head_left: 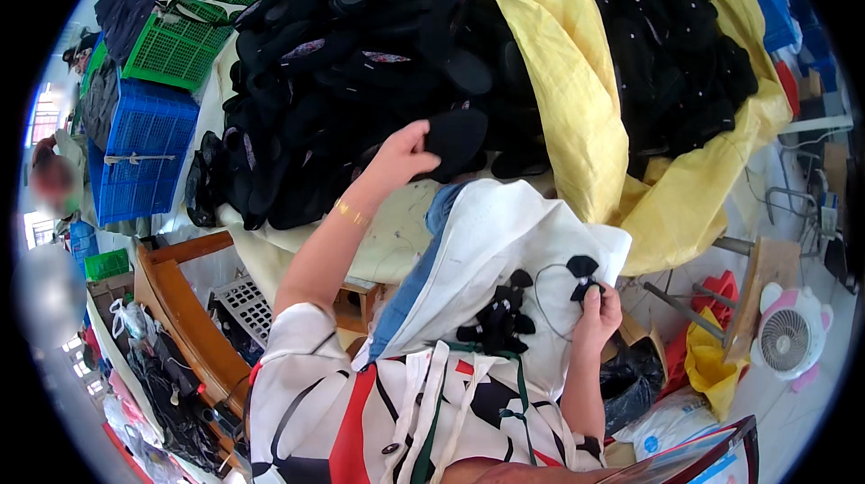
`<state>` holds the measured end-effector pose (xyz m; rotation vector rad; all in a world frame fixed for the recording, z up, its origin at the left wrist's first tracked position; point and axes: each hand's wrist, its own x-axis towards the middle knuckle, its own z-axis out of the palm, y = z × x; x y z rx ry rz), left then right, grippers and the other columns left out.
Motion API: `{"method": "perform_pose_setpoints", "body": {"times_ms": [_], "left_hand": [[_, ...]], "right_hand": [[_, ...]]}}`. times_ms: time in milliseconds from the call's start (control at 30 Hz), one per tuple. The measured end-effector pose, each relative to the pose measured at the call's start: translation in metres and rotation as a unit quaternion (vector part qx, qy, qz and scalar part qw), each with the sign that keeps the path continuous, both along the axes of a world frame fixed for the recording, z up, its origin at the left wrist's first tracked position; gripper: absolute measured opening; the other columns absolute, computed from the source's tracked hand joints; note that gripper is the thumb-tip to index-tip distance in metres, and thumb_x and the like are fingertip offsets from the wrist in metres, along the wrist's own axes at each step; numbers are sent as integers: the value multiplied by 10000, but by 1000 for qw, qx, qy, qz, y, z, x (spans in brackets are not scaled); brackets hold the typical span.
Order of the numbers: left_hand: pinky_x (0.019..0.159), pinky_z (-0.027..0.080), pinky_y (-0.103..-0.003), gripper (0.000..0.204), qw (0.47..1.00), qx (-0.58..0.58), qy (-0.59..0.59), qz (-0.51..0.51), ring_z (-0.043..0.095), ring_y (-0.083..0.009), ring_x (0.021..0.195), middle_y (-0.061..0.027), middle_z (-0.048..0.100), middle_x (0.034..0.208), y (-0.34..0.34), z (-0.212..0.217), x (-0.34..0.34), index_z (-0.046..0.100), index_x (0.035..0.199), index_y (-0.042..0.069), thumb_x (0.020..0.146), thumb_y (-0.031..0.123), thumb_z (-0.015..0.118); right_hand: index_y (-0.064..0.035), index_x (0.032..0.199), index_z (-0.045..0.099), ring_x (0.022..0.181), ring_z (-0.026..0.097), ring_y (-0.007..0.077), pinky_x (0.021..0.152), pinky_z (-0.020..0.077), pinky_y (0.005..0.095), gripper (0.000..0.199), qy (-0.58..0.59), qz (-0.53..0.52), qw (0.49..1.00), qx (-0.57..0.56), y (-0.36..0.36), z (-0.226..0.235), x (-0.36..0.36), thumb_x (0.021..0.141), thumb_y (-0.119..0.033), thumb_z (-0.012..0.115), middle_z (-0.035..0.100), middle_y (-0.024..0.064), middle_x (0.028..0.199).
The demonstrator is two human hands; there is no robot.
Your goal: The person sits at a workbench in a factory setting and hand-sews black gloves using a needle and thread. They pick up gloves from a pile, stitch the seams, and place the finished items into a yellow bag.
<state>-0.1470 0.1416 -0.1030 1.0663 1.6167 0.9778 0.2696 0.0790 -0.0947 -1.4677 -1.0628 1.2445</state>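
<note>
My left hand (402,158) is closed on the edge of a black cloth shoe (457,140), its sole side turned up, at the front of a large heap of black shoes (347,60). In my right hand (596,315), over my lap, a small black fabric bow (583,273) is pinched between thumb and fingers. More black bows (501,317) lie bunched on the white cloth (505,223) across my lap. A thin dark thread (539,290) loops over the cloth beside the held bow.
Yellow sheeting (577,78) crosses the heap, with more black items to its right. Green (185,47) and blue (144,150) plastic crates stand at the left, near a wooden chair (194,322). At the right are a wooden stool (760,290) and a pink-and-white fan (786,338).
</note>
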Motion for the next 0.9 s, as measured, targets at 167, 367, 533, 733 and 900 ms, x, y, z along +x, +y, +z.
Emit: {"method": "perform_pose_setpoints", "body": {"times_ms": [167, 367, 533, 733, 900], "left_hand": [[700, 465, -240, 473, 998, 13, -57, -26, 527, -77, 767, 20, 576, 880, -133, 65, 56, 603, 1219, 33, 752, -29, 645], [675, 429, -235, 344, 992, -53, -96, 68, 472, -78, 746, 30, 557, 899, -225, 49, 134, 593, 1088, 25, 764, 10, 708], [809, 426, -231, 448, 932, -67, -320, 156, 496, -96, 942, -11, 531, 1057, -225, 69, 162, 513, 1190, 23, 799, 44, 731], [956, 420, -274, 505, 868, -16, -457, 195, 540, -134, 1032, -44, 566, 1152, -221, 83, 187, 487, 1304, 27, 857, 69, 719], [801, 502, -283, 109, 833, -88, -450, 310, 619, -120, 852, -4, 652, 912, -207, 89, 191, 638, 954, 71, 920, 163, 685]], "right_hand": [[-15, 1050, 650, 779, 572, 50, 702, 480, 203, 127, 37, 14, 998, -51, 10, 9, -1, 959, -97, 618, 638, -9, 920], [-3, 1053, 630, 806, 604, 77, 759, 522, 254, 144, 121, 83, 989, -32, -8, 40, -20, 967, -116, 610, 658, 18, 932], [-19, 1095, 625, 836, 597, 64, 773, 508, 236, 179, 184, 163, 967, -68, -56, 46, -61, 960, -137, 638, 654, -1, 957], [-33, 1033, 660, 710, 599, 131, 660, 483, 252, 180, -12, 349, 936, 41, -89, 57, -94, 866, -85, 706, 635, 71, 867], [-17, 1051, 635, 742, 631, 168, 666, 508, 282, 169, -119, 411, 895, 123, -87, 63, -84, 901, -92, 660, 640, 89, 864]]}}
